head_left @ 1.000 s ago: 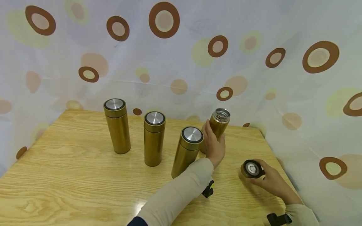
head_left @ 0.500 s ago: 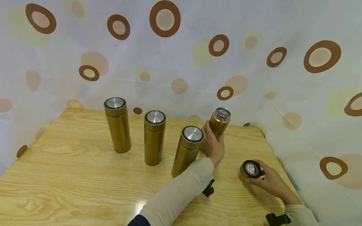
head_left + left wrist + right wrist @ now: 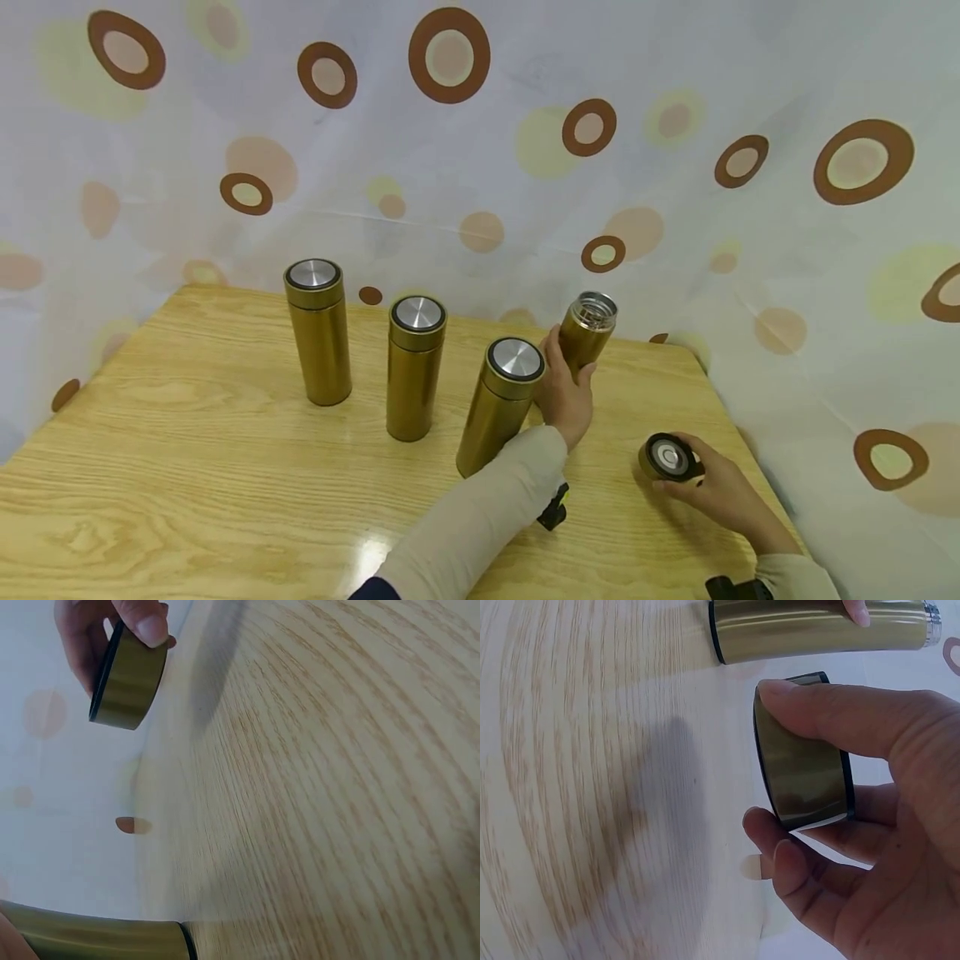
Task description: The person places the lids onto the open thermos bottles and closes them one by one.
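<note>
My left hand grips a gold thermos bottle round its body. The bottle has no lid on, and its bare steel neck faces up; in the right wrist view the same bottle appears with its base close to the table. Between thumb and fingers, my right hand holds a round gold-and-black lid, its inner side turned towards the head camera. The right wrist view shows that lid held above the table, casting a shadow. Part of the bottle's lower body is hidden behind the left hand.
Three lidded gold thermos bottles stand on the wooden table: one far left, one mid-left, and one right beside my left forearm. A patterned curtain hangs behind the table and along its right side.
The head view has shifted slightly, moving the whole scene a little to the right. Both hands keep their hold on the bottle and the lid, with hardly any movement.
</note>
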`<state>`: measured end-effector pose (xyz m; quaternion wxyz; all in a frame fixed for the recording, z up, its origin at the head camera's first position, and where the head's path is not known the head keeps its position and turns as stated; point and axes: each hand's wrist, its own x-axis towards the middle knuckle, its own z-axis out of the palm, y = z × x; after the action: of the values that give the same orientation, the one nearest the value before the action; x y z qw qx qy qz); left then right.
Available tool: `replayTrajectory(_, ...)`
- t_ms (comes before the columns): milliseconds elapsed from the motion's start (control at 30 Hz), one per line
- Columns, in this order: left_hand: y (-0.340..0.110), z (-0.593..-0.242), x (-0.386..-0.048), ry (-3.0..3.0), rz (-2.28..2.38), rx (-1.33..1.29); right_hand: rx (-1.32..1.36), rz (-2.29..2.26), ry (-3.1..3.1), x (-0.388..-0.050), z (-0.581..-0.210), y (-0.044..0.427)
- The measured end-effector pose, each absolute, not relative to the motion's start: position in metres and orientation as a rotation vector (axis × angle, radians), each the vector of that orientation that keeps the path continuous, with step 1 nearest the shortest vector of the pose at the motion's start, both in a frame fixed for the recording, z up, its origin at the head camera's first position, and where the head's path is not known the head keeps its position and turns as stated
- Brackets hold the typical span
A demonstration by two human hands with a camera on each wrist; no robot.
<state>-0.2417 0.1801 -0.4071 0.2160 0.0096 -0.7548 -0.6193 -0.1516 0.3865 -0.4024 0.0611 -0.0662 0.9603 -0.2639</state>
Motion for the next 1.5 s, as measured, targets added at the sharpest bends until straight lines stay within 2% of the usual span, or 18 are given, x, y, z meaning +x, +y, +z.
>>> replayTrajectory(367, 0.182, -0.408, -0.241, -2.126, -1.711, 0.037, -0.306, -0.948, 2.995, -0.155, -0.403, 0.385)
replayTrajectory(767, 0.181, -0.410, -0.241, -2.112, -1.697, 0.010, -0.249, -1.298, 2.843, -0.159, -0.387, 0.385)
replayTrajectory(967, 0.180, -0.410, -0.241, -2.113, -1.724, 0.014, -0.314, -1.448, 2.728, -0.159, -0.369, 0.381)
replayTrajectory(1267, 0.180, -0.411, -0.241, -2.097, -1.723, 0.003, -0.606, -1.806, 2.429, -0.171, -0.337, 0.374)
replayTrajectory(1500, 0.180, -0.412, -0.243, -2.100, -1.719, 0.001, -0.514, -1.770, 2.575, -0.184, -0.310, 0.361)
